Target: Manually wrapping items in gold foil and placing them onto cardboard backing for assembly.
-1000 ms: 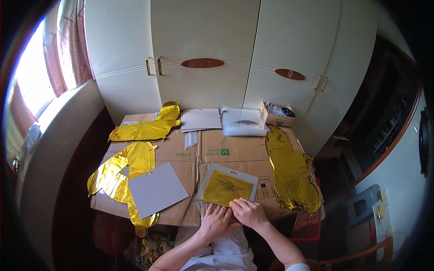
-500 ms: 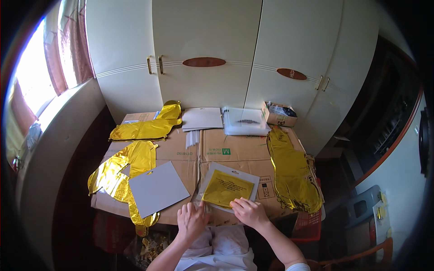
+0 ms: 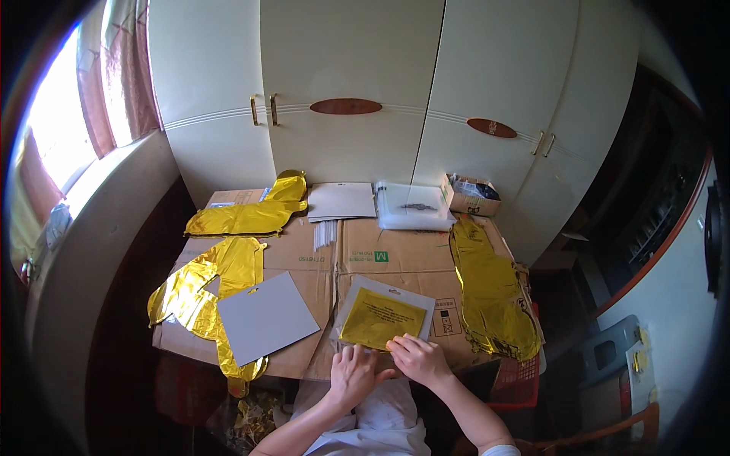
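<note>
Now | left hand (image 3: 352, 374), right hand (image 3: 417, 359): fingertips flat on packaged gold foil balloon (image 3: 383, 320), nothing gripped | risk: packet slides off cardboard (image 3: 395, 254).

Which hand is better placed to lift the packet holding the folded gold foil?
Probably the right hand: its fingers rest on the near edge of the clear packet, while the left hand sits just below it.

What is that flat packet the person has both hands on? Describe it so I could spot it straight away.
Start at the flattened cardboard covering the table before the white cupboards, then look to its near edge, where the left hand and right hand meet. The clear packet lies just beyond the fingertips, holding a folded gold sheet on a grey card. Unlike the plain grey card to its left, it shows gold.
</note>
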Demonstrator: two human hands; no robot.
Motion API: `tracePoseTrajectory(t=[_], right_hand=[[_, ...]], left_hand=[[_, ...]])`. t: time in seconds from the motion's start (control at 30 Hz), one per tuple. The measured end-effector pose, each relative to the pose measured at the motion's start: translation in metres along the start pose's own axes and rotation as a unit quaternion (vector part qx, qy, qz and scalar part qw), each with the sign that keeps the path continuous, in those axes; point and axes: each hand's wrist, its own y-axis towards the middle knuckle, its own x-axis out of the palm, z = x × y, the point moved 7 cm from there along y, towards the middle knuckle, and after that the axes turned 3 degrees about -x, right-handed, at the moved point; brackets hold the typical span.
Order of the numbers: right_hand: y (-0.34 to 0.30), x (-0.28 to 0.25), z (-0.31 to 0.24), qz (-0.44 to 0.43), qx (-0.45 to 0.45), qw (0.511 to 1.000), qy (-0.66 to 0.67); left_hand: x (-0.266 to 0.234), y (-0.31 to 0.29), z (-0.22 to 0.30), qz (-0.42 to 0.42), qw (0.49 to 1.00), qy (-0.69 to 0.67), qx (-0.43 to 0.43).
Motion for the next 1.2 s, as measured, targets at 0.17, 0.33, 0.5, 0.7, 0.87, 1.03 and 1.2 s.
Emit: tracePoseTrajectory(t=[0.17, 0.33, 0.5, 0.7, 0.87, 1.03, 1.2], right_hand=[[0.001, -0.001, -0.001, -0.004, 0.005, 1.0, 0.0], [0.001, -0.001, -0.001, -0.006, 0.002, 1.0, 0.0], [-0.001, 0.001, -0.001, -0.006, 0.006, 1.0, -0.001], [-0.003, 0.003, 0.0, -0.021, 0.004, 1.0, -0.008], [-0.004, 0.005, 0.001, -0.025, 0.006, 1.0, -0.011], [-0.005, 0.005, 0.001, -0.018, 0.006, 1.0, -0.012], [-0.003, 0.003, -0.001, -0.014, 0.006, 1.0, -0.009]], left_hand=[[-0.011, -0.017, 0.006, 0.035, 0.999, -0.001, 0.037], [-0.016, -0.037, 0.0, -0.002, 0.999, 0.0, 0.039], [-0.011, -0.039, 0.005, -0.014, 0.997, 0.021, 0.066], [-0.008, -0.031, 0.008, 0.02, 0.995, 0.074, 0.057], [-0.005, -0.017, 0.004, -0.012, 0.998, 0.053, 0.009], [0.0, -0.013, 0.002, -0.016, 1.0, 0.027, -0.003], [-0.008, -0.031, 0.0, 0.028, 0.998, 0.041, 0.048]])
